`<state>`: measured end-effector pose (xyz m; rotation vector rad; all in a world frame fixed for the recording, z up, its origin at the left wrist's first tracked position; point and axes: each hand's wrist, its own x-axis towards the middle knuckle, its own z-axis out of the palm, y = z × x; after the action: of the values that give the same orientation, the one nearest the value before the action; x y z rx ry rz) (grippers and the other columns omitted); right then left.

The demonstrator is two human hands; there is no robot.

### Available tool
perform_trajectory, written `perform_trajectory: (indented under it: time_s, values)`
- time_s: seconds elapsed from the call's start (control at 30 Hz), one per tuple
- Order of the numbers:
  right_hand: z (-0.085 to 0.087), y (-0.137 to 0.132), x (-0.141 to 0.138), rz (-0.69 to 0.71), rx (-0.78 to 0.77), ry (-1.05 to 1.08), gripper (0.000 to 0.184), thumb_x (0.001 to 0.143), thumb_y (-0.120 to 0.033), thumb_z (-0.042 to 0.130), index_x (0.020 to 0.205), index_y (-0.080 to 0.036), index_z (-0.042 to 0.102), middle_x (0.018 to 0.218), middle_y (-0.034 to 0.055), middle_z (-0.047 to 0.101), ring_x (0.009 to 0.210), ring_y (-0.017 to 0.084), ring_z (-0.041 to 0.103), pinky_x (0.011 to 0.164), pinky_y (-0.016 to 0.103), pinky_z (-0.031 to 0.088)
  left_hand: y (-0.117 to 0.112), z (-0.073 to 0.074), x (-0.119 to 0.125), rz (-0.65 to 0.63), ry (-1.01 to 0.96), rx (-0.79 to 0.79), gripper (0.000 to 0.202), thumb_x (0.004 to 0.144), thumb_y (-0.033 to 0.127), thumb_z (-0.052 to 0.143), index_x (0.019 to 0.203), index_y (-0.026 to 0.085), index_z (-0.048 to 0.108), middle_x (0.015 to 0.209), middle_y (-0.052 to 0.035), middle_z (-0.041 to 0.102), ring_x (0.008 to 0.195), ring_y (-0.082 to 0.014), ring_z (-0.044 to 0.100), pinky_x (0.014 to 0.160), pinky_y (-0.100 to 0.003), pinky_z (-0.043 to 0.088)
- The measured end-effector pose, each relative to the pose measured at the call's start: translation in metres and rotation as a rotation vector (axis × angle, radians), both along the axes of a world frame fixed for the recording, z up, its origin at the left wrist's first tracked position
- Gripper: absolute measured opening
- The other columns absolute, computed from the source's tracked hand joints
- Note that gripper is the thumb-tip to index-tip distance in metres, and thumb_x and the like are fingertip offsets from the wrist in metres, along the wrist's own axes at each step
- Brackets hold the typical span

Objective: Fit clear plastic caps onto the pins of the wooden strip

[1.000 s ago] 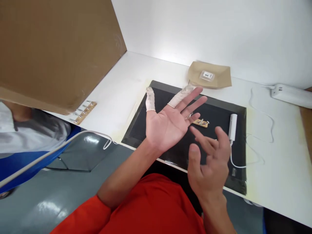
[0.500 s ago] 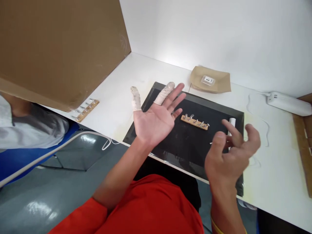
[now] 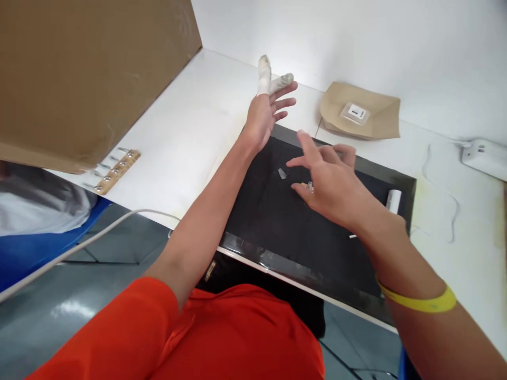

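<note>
My left hand [image 3: 264, 113] is stretched out over the far edge of the black mat [image 3: 257, 206], fingers spread and holding nothing. White finger cots [image 3: 264, 75] cover its thumb and index finger. Nearer to me, my right hand [image 3: 330, 177] is above the mat with its fingers apart and a yellow band on the wrist. Beneath it, a small wooden strip with clear pieces [image 3: 310, 186] is mostly hidden. Just left of the right fingertips is a small clear nail-shaped piece [image 3: 282, 173]; whether it touches the mat I cannot tell.
A cardboard panel [image 3: 95, 79] stands at the left, with another wooden strip bearing clear pieces [image 3: 118, 171] by its base. Behind the mat is a brown paper tray [image 3: 380, 113] holding a small clear box [image 3: 355, 113]. A white roll [image 3: 393, 201] and power strip [image 3: 489, 157] are at right.
My left hand has reached farther forward, turning from palm up to edge-on. The right hand has swung left and forward over the wooden strip, covering most of it. The view has shifted slightly.
</note>
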<state>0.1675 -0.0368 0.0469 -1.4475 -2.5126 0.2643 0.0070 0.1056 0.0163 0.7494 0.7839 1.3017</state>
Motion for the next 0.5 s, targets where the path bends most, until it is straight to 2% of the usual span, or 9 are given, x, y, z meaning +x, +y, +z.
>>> perform_trajectory:
  time_s: [0.1,0.23,0.3,0.4,0.5]
  values:
    - [-0.008,0.021,-0.011,0.099,-0.039,-0.125,0.095,0.086,-0.019,0.060,0.167,-0.015,0.010,0.120,0.0114,0.078,0.122,0.038,0.057,0.114,0.066,0.030,0.006,-0.011,0.003,0.037,-0.019,-0.021,0.057,0.117,0.040,0.023,0.108,0.015,0.072,0.120,-0.0056,0.074,0.127,-0.0303,0.071,0.095,-0.040,0.059]
    - [-0.019,0.036,-0.017,0.162,-0.027,-0.238,0.092,0.086,-0.016,0.056,0.166,-0.011,0.012,0.121,0.0145,0.077,0.121,0.039,0.058,0.112,0.063,0.034,0.010,-0.023,0.006,0.086,-0.025,-0.102,0.043,0.116,0.026,0.029,0.110,0.015,0.070,0.118,-0.0065,0.076,0.120,-0.0262,0.074,0.093,-0.035,0.061]
    - [-0.022,0.042,-0.017,0.187,-0.031,-0.259,0.096,0.084,-0.015,0.057,0.167,-0.010,0.009,0.116,0.0139,0.078,0.117,0.039,0.059,0.110,0.063,0.036,0.013,-0.027,0.009,0.070,-0.012,-0.111,0.041,0.115,0.028,0.032,0.107,0.017,0.071,0.117,-0.0068,0.077,0.116,-0.0252,0.075,0.091,-0.033,0.062]
    - [-0.023,0.046,-0.017,0.221,-0.075,-0.264,0.099,0.085,-0.016,0.056,0.168,-0.010,0.003,0.106,0.0121,0.078,0.111,0.039,0.061,0.108,0.063,0.037,0.019,-0.032,0.013,0.037,0.025,-0.112,0.037,0.112,0.041,0.043,0.102,0.022,0.073,0.119,-0.0055,0.079,0.112,-0.0266,0.076,0.088,-0.032,0.064]
    - [-0.022,0.049,-0.019,0.234,-0.107,-0.240,0.101,0.084,-0.018,0.057,0.169,-0.012,0.001,0.102,0.0103,0.078,0.109,0.038,0.063,0.109,0.065,0.036,0.020,-0.032,0.013,0.018,0.043,-0.132,0.032,0.112,0.034,0.042,0.107,0.024,0.073,0.121,-0.0031,0.079,0.116,-0.0259,0.074,0.091,-0.032,0.064]
